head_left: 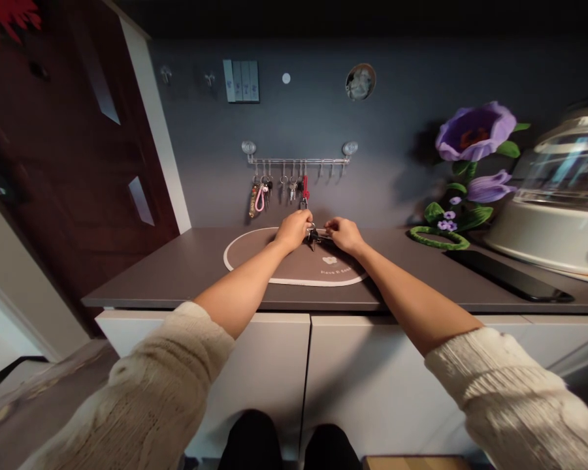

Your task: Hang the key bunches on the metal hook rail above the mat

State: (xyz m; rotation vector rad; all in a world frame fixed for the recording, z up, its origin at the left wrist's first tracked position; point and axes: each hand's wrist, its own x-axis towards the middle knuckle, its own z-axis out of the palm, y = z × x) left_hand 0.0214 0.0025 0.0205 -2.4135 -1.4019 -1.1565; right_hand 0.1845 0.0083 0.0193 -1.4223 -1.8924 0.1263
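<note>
My left hand [294,230] pinches a key ring [312,227] between thumb and fingers, just above an oval brown mat [255,256] with a pale rim. From the ring hangs a bunch of dark keys [314,239]. Close by on the right is my right hand [343,234], its fingers curled together at the side of the keys. Whatever those fingertips hold is too small to make out. Behind my hands, several keys and fobs hang from a clear hook rail [298,161], among them a pink loop [259,198] and a red strap [305,187].
The mat lies on a dark countertop [161,274] above white cabinet doors [362,365]. To the right are a purple flower decoration [475,137], a black phone [512,277] and a white appliance with a clear dome [543,219]. A dark red door [73,163] stands left.
</note>
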